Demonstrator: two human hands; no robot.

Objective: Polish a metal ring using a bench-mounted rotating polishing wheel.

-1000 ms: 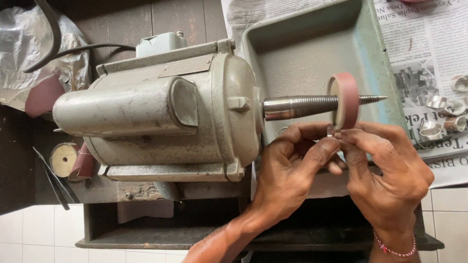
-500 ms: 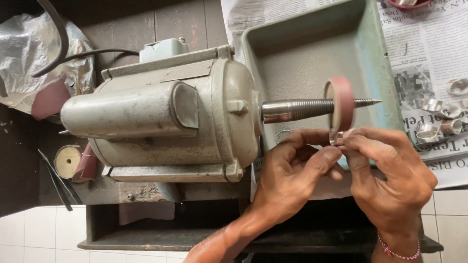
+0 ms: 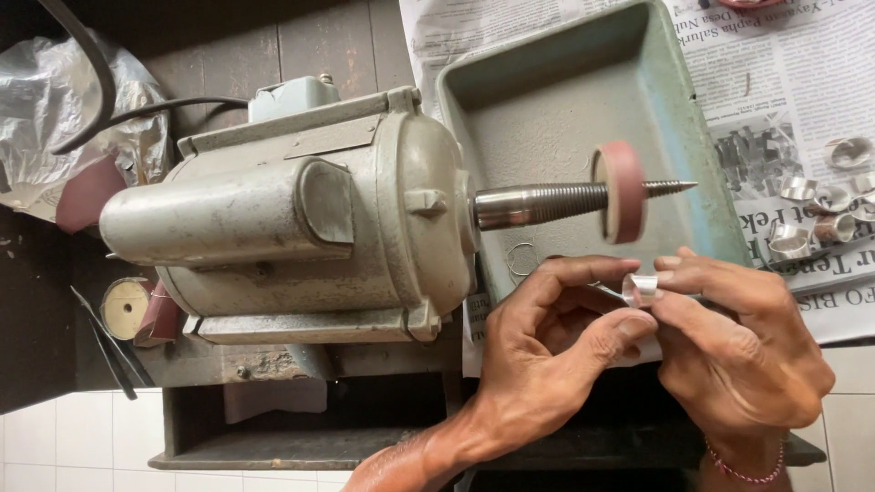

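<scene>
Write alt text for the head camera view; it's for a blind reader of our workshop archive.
Two bare hands, left hand and right hand, pinch a small silver metal band just below a pink polishing wheel on the tapered spindle of a grey bench motor. A green tray sits behind the wheel, with more silver bands on newspaper at right.

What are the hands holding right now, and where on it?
A small silver metal ring, pinched at its edges between the fingertips of the left hand and the right hand.
</scene>
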